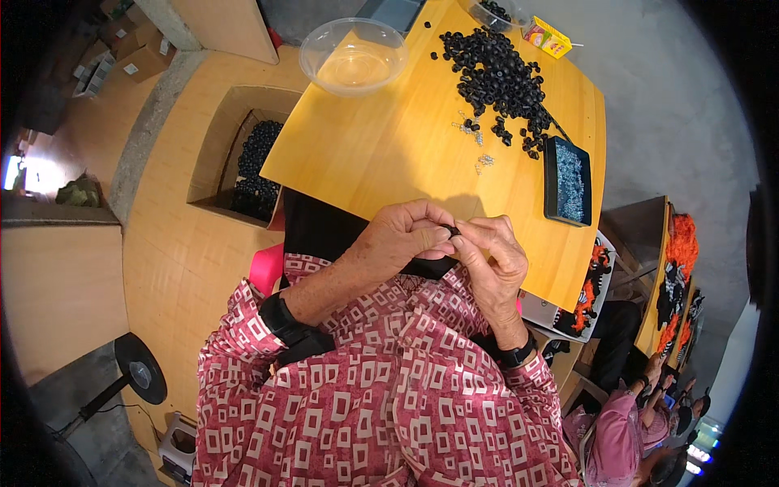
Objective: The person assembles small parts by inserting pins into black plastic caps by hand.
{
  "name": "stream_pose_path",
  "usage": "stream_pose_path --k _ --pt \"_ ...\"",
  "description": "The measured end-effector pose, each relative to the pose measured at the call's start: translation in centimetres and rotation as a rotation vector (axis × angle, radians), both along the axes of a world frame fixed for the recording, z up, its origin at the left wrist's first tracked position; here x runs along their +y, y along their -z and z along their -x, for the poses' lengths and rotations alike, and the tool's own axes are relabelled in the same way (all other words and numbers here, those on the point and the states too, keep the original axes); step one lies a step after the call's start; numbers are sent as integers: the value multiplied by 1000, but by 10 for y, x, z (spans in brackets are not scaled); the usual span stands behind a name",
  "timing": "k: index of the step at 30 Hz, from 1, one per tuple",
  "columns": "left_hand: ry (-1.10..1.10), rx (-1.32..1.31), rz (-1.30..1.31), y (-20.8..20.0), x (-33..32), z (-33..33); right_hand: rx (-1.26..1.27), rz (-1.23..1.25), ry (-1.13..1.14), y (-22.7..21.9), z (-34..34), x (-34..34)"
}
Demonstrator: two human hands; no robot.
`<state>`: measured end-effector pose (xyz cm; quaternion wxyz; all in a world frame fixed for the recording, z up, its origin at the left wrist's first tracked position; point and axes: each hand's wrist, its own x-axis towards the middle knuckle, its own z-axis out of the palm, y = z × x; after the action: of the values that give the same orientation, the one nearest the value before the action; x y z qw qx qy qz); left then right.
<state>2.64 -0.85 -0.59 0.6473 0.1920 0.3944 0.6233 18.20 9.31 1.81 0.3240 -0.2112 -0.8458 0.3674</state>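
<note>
Just off the table's near edge, my two hands meet fingertip to fingertip around one small black plastic piece (451, 231). My left hand (406, 235) pinches it between thumb and fingers. From the other side, the thumb and forefinger of my right hand (491, 252) press on the same piece. Most of it is covered by the fingertips, so its exact kind cannot be made out. A heap of similar-looking small black pieces (499, 77) lies on the yellow table (365, 146). Small metal springs (484, 162) lie in loose clusters nearer to me.
A black tray (552, 207) of small silvery parts stands at the table's right. Toward the back are a clear bowl (354, 61), another clear bowl (487, 16) and a yellow box (548, 37). A carton (213, 174) of black pieces sits left. People (621, 430) sit at lower right.
</note>
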Motion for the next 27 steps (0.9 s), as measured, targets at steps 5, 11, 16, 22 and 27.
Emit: stream_pose_path --k 5,11,16,22,27 --pt "9 54 9 0 0 0 -3 84 -18 -5 0 3" --pt "44 64 30 1 0 2 -64 -112 -144 -7 -1 16" --pt "46 68 43 0 1 2 -79 -113 -152 -4 0 16" --pt "49 135 -9 1 -1 3 -34 -82 -76 -3 2 4" --pt "-38 2 -19 6 3 2 -10 -11 -16 0 7 0"
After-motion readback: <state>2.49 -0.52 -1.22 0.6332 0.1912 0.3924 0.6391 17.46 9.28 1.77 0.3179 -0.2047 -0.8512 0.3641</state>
